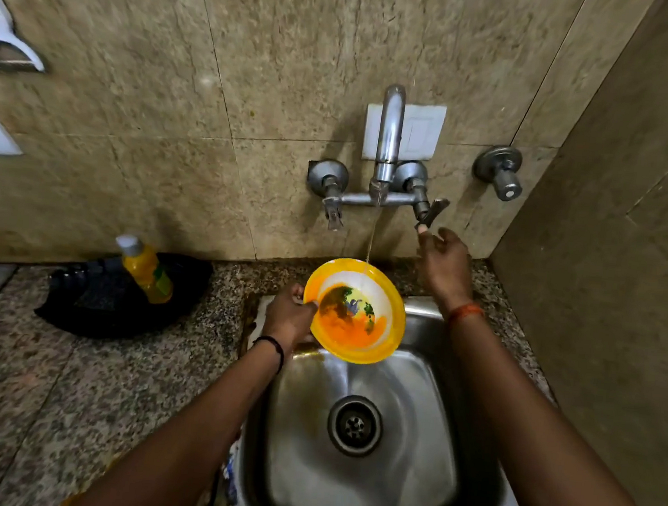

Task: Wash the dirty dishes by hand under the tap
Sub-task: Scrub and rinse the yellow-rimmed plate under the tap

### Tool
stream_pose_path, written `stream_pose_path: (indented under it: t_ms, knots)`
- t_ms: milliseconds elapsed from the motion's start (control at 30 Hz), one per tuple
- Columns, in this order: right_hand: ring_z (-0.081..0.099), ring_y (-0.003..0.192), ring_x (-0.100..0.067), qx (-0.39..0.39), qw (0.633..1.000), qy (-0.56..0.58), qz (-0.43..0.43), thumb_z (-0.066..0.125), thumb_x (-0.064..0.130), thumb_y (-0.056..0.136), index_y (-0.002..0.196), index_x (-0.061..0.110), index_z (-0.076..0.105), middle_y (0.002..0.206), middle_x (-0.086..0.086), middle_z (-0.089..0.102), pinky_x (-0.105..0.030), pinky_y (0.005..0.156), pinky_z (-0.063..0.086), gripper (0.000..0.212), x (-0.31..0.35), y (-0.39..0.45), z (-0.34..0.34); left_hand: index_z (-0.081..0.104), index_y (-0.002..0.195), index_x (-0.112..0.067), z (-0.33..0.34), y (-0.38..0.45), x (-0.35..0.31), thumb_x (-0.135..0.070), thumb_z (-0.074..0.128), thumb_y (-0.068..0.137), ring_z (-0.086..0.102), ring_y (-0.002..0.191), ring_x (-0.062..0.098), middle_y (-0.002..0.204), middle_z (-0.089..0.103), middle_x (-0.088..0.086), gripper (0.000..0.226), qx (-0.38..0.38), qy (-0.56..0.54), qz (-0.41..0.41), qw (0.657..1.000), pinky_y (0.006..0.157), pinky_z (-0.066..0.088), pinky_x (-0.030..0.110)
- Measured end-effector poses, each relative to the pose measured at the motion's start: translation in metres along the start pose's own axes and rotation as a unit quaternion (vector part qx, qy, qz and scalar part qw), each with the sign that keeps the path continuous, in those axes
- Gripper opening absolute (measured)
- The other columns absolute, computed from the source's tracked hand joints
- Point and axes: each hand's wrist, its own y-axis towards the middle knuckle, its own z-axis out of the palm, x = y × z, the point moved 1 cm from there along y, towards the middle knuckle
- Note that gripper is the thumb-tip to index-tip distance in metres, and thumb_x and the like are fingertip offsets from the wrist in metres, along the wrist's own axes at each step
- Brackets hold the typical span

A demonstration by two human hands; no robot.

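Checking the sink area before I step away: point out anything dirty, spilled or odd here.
The yellow bowl gripped by the left hand is smeared with orange and brown residue. A brownish stain sits on the sink rim beneath it. Nothing looks broken.

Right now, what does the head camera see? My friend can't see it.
A left hand holds a dirty yellow bowl under a thin stream from the tap, above a steel sink. The right hand reaches up to the tap's handle.
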Motion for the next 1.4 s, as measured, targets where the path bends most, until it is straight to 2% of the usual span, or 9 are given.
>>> stream_pose_path:
  t_ms: [400, 567, 733, 833, 967, 1067, 1133, 1267, 1400]
  knots:
    - [0.072, 0.081, -0.035, 0.030, 0.996, 0.073, 0.045, 0.041, 0.036, 0.101, 0.086, 0.003, 0.064, 0.075, -0.018, 0.072, -0.052, 0.081, 0.058, 0.042, 0.020, 0.009, 0.015, 0.057, 0.089, -0.020, 0.006, -0.006, -0.012, -0.016, 0.068, 0.079, 0.063, 0.081, 0.024, 0.094, 0.069, 0.007, 0.014, -0.026, 0.133, 0.106, 0.985, 0.072, 0.057, 0.039]
    - [0.067, 0.076, -0.030, 0.075, 0.984, 0.140, 0.079, 0.039, 0.035, 0.102, 0.102, 0.004, 0.064, 0.087, -0.020, 0.071, -0.033, 0.064, 0.053, 0.040, 0.014, 0.005, 0.012, 0.055, 0.091, -0.019, 0.006, -0.011, -0.002, -0.016, 0.066, 0.082, 0.069, 0.080, 0.033, 0.089, 0.069, 0.015, 0.014, 0.015, 0.062, 0.037, 0.997, 0.067, 0.059, 0.053]
    - [0.061, 0.093, -0.015, 0.113, 0.992, -0.057, -0.024, 0.062, 0.028, 0.093, 0.101, 0.015, 0.068, 0.096, 0.002, 0.069, -0.017, 0.079, 0.047, 0.016, -0.036, -0.024, 0.002, 0.055, 0.081, -0.023, 0.003, -0.016, 0.009, -0.014, 0.064, 0.087, 0.068, 0.074, 0.029, 0.095, 0.068, 0.013, 0.014, 0.048, -0.022, -0.008, 0.999, 0.056, 0.059, 0.042]
    - [0.066, 0.102, -0.027, 0.200, 0.966, -0.136, 0.090, 0.067, 0.026, 0.089, 0.127, 0.006, 0.055, 0.116, -0.010, 0.067, -0.037, 0.090, 0.053, 0.045, -0.073, -0.037, -0.007, 0.056, 0.086, -0.019, 0.003, -0.019, 0.019, -0.011, 0.057, 0.093, 0.067, 0.072, 0.026, 0.093, 0.067, 0.010, 0.011, 0.100, -0.102, -0.073, 0.987, 0.056, 0.058, 0.039]
    - [0.068, 0.050, -0.020, 0.260, 0.945, -0.121, 0.159, 0.055, 0.023, 0.095, 0.102, 0.001, 0.063, 0.060, -0.009, 0.071, -0.028, 0.049, 0.055, 0.024, -0.081, -0.051, -0.013, 0.049, 0.123, -0.007, 0.015, -0.030, 0.037, -0.011, 0.044, 0.100, 0.061, 0.074, 0.024, 0.097, 0.063, 0.016, 0.024, 0.146, -0.182, -0.207, 0.950, 0.081, 0.052, 0.042]
    - [0.067, 0.045, -0.024, 0.254, 0.935, -0.199, 0.148, 0.050, 0.019, 0.087, 0.072, -0.002, 0.065, 0.055, -0.015, 0.069, -0.025, 0.043, 0.052, 0.030, -0.069, -0.048, -0.013, 0.048, 0.119, 0.008, 0.022, -0.041, 0.047, -0.004, 0.039, 0.100, 0.061, 0.095, 0.043, 0.105, 0.062, 0.026, 0.025, 0.173, -0.210, -0.276, 0.922, 0.095, 0.045, 0.050]
    - [0.065, 0.041, -0.023, 0.268, 0.922, -0.228, 0.164, 0.046, 0.019, 0.086, 0.066, -0.004, 0.063, 0.055, -0.018, 0.068, -0.022, 0.041, 0.049, 0.035, -0.063, -0.045, -0.011, 0.053, 0.100, 0.010, 0.021, -0.045, 0.046, -0.004, 0.037, 0.100, 0.063, 0.100, 0.046, 0.094, 0.064, 0.026, 0.021, 0.187, -0.193, -0.289, 0.919, 0.091, 0.048, 0.048]
    - [0.061, 0.037, -0.011, 0.334, 0.891, -0.171, 0.256, 0.034, 0.023, 0.099, 0.073, 0.001, 0.061, 0.048, -0.005, 0.066, -0.014, 0.038, 0.045, 0.043, -0.075, -0.054, -0.003, 0.053, 0.099, 0.006, 0.003, -0.037, 0.029, -0.009, 0.039, 0.099, 0.067, 0.046, 0.028, 0.076, 0.067, 0.024, 0.021, 0.168, -0.129, -0.257, 0.943, 0.067, 0.058, 0.035]
    - [0.062, 0.041, -0.007, 0.340, 0.888, -0.016, 0.310, 0.039, 0.024, 0.103, 0.084, 0.007, 0.058, 0.052, -0.002, 0.067, -0.019, 0.045, 0.053, 0.032, -0.100, -0.072, 0.019, 0.054, 0.103, -0.004, -0.023, -0.025, 0.002, -0.007, 0.049, 0.093, 0.067, 0.049, 0.028, 0.074, 0.066, 0.021, 0.011, 0.097, -0.011, -0.122, 0.988, 0.046, 0.058, 0.037]
